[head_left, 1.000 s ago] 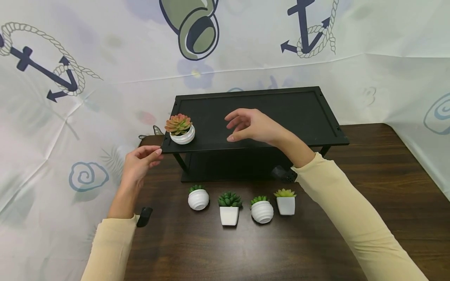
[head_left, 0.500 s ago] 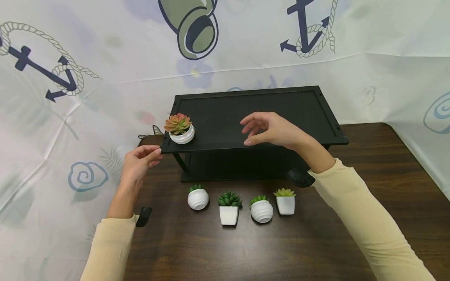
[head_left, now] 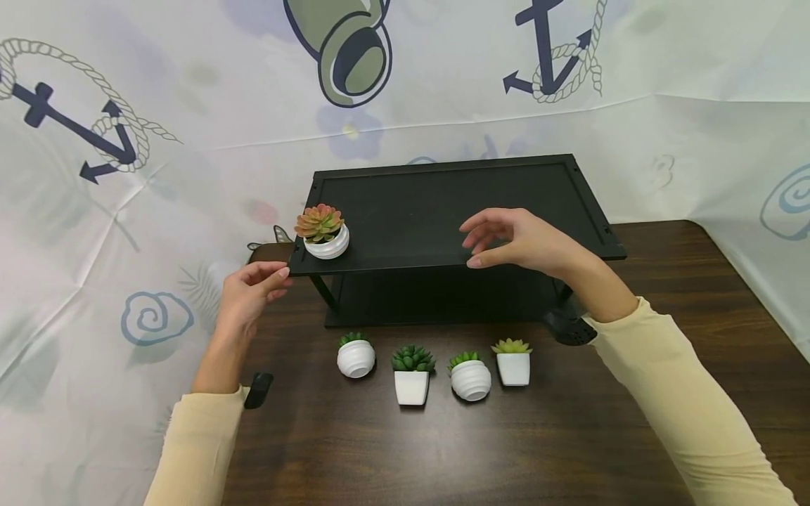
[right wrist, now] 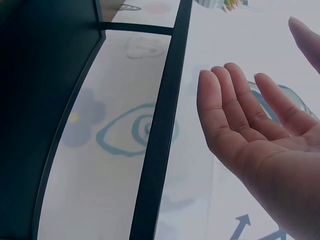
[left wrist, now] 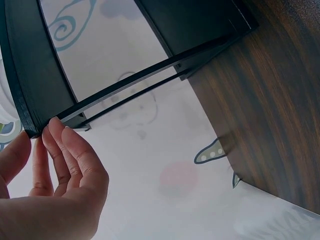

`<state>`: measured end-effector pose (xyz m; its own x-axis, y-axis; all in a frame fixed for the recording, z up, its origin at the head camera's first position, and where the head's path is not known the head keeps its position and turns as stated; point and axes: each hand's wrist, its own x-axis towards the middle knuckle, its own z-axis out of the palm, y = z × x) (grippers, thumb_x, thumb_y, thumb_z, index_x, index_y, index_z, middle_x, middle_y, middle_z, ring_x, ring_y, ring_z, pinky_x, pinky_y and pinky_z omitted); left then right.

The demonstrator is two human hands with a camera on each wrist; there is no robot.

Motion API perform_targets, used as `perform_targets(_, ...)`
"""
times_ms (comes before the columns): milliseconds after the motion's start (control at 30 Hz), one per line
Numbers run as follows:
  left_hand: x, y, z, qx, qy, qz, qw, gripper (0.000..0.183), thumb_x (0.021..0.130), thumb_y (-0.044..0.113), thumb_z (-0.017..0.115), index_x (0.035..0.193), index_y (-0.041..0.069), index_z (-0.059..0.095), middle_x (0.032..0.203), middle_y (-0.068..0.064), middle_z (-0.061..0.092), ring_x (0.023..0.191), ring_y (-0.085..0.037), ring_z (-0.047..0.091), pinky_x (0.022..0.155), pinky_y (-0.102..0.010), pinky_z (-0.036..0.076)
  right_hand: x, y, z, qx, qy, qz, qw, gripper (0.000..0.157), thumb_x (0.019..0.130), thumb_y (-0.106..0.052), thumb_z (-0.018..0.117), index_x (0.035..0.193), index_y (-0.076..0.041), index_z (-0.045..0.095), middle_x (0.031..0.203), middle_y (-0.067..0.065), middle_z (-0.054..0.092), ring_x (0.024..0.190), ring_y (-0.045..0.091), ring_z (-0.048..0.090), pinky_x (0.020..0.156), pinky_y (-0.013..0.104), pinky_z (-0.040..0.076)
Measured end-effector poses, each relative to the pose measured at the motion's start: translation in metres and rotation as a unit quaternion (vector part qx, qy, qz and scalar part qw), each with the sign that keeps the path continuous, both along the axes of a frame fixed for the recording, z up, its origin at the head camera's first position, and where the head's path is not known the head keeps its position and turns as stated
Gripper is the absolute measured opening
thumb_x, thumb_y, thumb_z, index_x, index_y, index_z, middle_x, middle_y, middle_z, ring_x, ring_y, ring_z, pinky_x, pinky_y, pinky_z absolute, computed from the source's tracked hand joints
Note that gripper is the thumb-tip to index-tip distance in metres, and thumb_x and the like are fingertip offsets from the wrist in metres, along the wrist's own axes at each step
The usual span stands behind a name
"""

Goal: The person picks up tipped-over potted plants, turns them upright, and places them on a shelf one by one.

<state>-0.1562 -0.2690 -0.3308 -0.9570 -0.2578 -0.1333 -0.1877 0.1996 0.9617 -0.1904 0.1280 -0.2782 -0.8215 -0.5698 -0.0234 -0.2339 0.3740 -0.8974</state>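
Observation:
In the head view, my left hand [head_left: 249, 292] pinches the front left corner of a black two-tier shelf [head_left: 405, 218] between thumb and fingers. The left wrist view shows the same grip, fingertips under the top board and thumb on its edge. A succulent with orange-green leaves in a round white pot [head_left: 325, 244] stands on the top board near that corner. My right hand [head_left: 528, 242] hovers above the board's front edge, right of middle, fingers loosely bent and holding nothing. In the right wrist view its fingers [right wrist: 227, 107] are apart from the shelf.
In front of the shelf, several potted succulents stand in a row on the dark wooden table [head_left: 411, 457]: a round pot [head_left: 356, 359], a square pot [head_left: 411, 388], another round pot [head_left: 471, 381] and a square pot [head_left: 513, 369]. A printed white cloth [head_left: 221, 91] hangs behind.
My right hand has moved to the right and slightly down along the shelf's front edge, away from the orange-green succulent. The left hand has kept its hold on the corner.

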Motion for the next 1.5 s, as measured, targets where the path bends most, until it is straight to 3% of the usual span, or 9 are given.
perform_targets(533,0.001,0.0,0.0,0.011,0.005,0.002,0.9999,0.02,0.084,0.015,0.067,0.1,0.004,0.061,0.086,0.003,0.059,0.071,-0.005,0.062,0.066,-0.017,0.051,0.016,0.042,-0.01,0.032,0.019,0.001,0.999,0.047,0.081,-0.018,0.07,0.121,0.0,0.051,0.106,0.01,0.06,0.095,0.019,0.06,0.08,0.027,0.048)
perform_targets(700,0.0,-0.001,-0.001,-0.004,0.013,-0.003,0.9999,0.024,0.084,0.018,0.067,0.102,0.004,0.061,0.086,0.005,0.06,0.074,-0.007,0.063,0.066,-0.017,0.051,0.023,0.053,-0.018,0.028,0.01,0.004,1.0,0.046,0.082,-0.017,0.07,0.121,0.0,0.051,0.107,0.011,0.059,0.096,0.021,0.059,0.078,0.027,0.049)
perform_targets(1100,0.001,-0.001,-0.002,0.003,0.019,-0.004,0.9998,0.024,0.084,0.017,0.067,0.103,0.003,0.061,0.086,0.004,0.06,0.073,-0.006,0.063,0.066,-0.017,0.051,0.035,0.068,-0.05,0.004,-0.019,-0.004,1.0,0.041,0.082,-0.014,0.069,0.117,0.0,0.053,0.105,0.013,0.059,0.098,0.027,0.057,0.077,0.027,0.05)
perform_targets(1500,0.0,-0.001,-0.002,0.009,0.016,-0.002,0.9998,0.025,0.084,0.017,0.067,0.103,0.003,0.061,0.087,0.003,0.06,0.075,-0.008,0.063,0.066,-0.017,0.051,0.047,0.073,-0.101,-0.031,-0.086,-0.005,0.996,0.043,0.082,-0.012,0.068,0.117,0.006,0.05,0.103,0.019,0.059,0.092,0.025,0.06,0.077,0.028,0.051)
